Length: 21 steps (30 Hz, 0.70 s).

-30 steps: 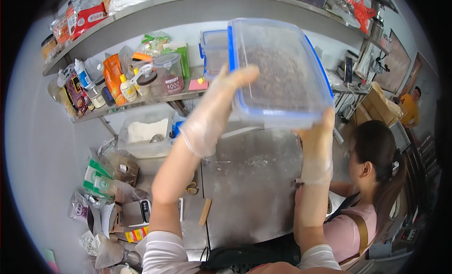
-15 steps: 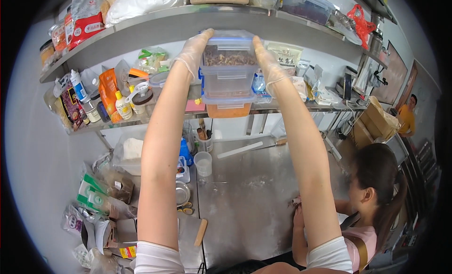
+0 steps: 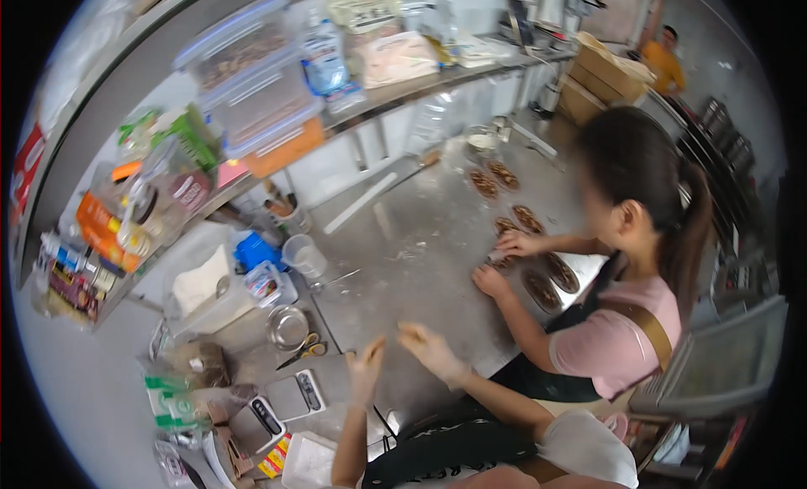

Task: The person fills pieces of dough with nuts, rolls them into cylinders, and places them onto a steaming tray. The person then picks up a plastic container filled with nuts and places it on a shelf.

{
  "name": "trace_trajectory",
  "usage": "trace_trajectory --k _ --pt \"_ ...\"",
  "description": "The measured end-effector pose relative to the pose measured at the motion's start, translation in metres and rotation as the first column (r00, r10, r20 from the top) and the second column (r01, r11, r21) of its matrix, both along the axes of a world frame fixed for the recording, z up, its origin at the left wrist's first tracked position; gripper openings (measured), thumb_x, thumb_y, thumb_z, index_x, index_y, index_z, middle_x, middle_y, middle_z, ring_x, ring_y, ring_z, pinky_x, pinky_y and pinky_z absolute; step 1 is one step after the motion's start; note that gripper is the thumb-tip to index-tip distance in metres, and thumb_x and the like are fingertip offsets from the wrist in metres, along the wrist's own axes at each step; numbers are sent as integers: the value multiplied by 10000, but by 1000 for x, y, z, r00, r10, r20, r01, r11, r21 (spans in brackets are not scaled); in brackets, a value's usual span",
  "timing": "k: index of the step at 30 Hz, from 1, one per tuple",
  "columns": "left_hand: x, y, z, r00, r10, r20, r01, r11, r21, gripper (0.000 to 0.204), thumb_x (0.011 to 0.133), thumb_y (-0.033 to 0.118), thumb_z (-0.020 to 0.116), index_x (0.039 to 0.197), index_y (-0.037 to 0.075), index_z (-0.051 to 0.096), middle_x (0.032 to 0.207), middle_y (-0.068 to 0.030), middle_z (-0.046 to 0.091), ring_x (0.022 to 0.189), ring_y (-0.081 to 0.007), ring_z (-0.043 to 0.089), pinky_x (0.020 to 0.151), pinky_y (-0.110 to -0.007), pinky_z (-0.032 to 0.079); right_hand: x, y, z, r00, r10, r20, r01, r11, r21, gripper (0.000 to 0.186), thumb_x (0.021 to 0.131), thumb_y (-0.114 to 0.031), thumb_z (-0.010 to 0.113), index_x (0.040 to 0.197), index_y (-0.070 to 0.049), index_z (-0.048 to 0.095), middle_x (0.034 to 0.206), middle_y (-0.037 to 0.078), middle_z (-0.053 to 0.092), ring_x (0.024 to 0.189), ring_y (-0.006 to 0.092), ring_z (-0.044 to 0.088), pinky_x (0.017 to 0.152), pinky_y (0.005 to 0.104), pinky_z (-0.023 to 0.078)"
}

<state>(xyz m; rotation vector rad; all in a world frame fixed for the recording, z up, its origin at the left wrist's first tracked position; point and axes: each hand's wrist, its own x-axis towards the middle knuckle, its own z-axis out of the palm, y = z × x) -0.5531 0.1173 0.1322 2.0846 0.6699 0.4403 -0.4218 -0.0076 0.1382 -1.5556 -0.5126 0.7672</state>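
Observation:
My left hand (image 3: 366, 370), in a thin pale glove, is over the near edge of the steel worktable (image 3: 412, 274). Its fingers point up and inward, and it holds nothing. Close by on the right, my right hand (image 3: 430, 353), also gloved, reaches out with fingers stretched and a small gap between the two hands; it is empty too. Both are slightly blurred. On the shelf at the upper left stands a stack of clear lidded boxes (image 3: 256, 111), away from my hands. The top one contains brown bits, and the lowest (image 3: 286, 151) looks orange.
A co-worker (image 3: 630, 321) leans in at the right, hands on brown-topped oval pieces (image 3: 502, 175). Left of my hands are digital scales (image 3: 294, 394), scissors (image 3: 313, 346), a metal bowl (image 3: 287, 327) and a clear plastic cup (image 3: 304, 255). A white strip (image 3: 361, 201) lies farther back.
Both hands have left the box stack and come down over the table, close together. The view has swung right, showing more of the co-worker and the oval pieces. The boxes remain on the shelf.

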Motion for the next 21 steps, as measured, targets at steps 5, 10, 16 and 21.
trace_trajectory --k 5,10,16,21 --pt "-53 -56 -73 971 136 -194 -225 783 -580 282 947 212 563 1125 22 674 1065 -107 693 977 -185 630 887 -290 468 -37 -162 -32 999 39 2 -35 909 -416 331 916 -223 646 1187 -34 629 1109 102 680 1024 157 636 925 292 483" --pt "-26 -58 -65 969 -98 -227 -30 864 -503 300 937 250 582 1089 12 682 1006 -91 692 933 -161 614 832 -296 467 -71 -241 -10 973 -144 179 225 758 -612 231 900 -245 629 1050 -84 698 1010 150 698 957 302 663 863 358 509" --pt "20 -89 -96 924 -289 -250 108 825 -554 316 926 262 585 1123 31 670 1006 -147 690 920 -195 629 818 -315 475 -126 -323 -18 946 -207 249 323 655 -683 252 900 -296 599 1067 -139 705 1014 139 698 956 312 660 871 380 507" --pt "26 -139 -51 667 -612 -425 539 790 -292 405 914 391 577 1176 95 667 1170 -183 658 1091 -279 619 948 -359 451 -165 -371 -21 955 -204 216 282 394 -875 335 897 -364 565 1088 -123 698 1048 166 690 992 304 657 903 388 502"
